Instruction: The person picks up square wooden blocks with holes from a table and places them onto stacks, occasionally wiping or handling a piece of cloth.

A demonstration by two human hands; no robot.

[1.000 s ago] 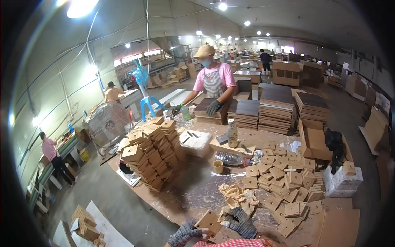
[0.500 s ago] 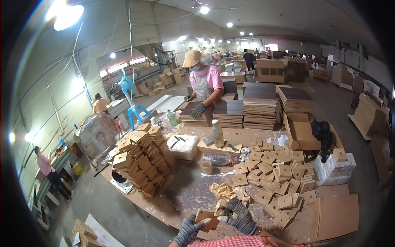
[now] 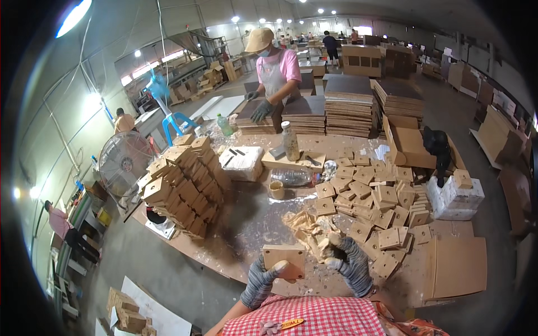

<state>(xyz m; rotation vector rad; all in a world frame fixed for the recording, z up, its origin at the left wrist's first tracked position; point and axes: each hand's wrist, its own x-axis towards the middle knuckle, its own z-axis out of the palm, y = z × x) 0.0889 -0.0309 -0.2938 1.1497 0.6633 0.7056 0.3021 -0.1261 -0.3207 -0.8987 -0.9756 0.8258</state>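
Note:
In my left hand (image 3: 261,281), gloved in grey knit with bare fingertips, is a flat wooden block (image 3: 284,261) with small dark holes near its corners. The thumb presses on its face as it stands upright over the near table edge. My right hand (image 3: 354,269), in a matching glove, is closed on a bunched cream rag (image 3: 329,246), apart from the block. A crumpled cream cloth (image 3: 305,228) lies just beyond; whether it joins the rag, I cannot tell. Many similar drilled blocks (image 3: 371,200) are heaped to the right of the cloth.
A tall stack of blocks (image 3: 182,190) stands at left on the worktable (image 3: 246,224). Farther back are a small cup (image 3: 277,190), a plastic bottle (image 3: 291,177), a glass jar (image 3: 290,143) and a white-wrapped bundle (image 3: 241,162). Across the table, a co-worker (image 3: 274,75) handles dark panels.
My left hand has raised the block, turning its face toward me. My right hand has drawn away from it to the right with the rag. The whole view has tilted downward.

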